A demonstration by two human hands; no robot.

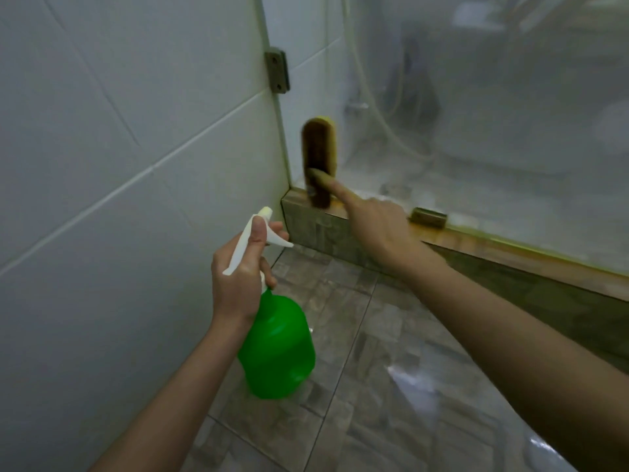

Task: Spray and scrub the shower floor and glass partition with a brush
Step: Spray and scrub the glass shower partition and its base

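Press the brush (318,161) flat on the glass partition (476,114), low by the wall corner, gripped in the right hand (377,226), forefinger along it. Scrub in short, firm strokes. Hold the spray bottle (275,349) clear, left hand (238,277) fingers (270,272) curled round its neck.

**Brush** (318,158): oblong, brown face toward the camera, yellow edge toward the glass. It is blurred and stands upright at centre frame, with its lower end at the kerb (316,229).
**Glass partition** (493,114): cloudy with a white film, filling the upper right. The brush lies against its lower left corner.
**Spray bottle** (275,345): green translucent body, white trigger head, upright, lower centre-left.
**Floor** (374,335): grey mottled tiles, wet and glossy, across the lower frame.
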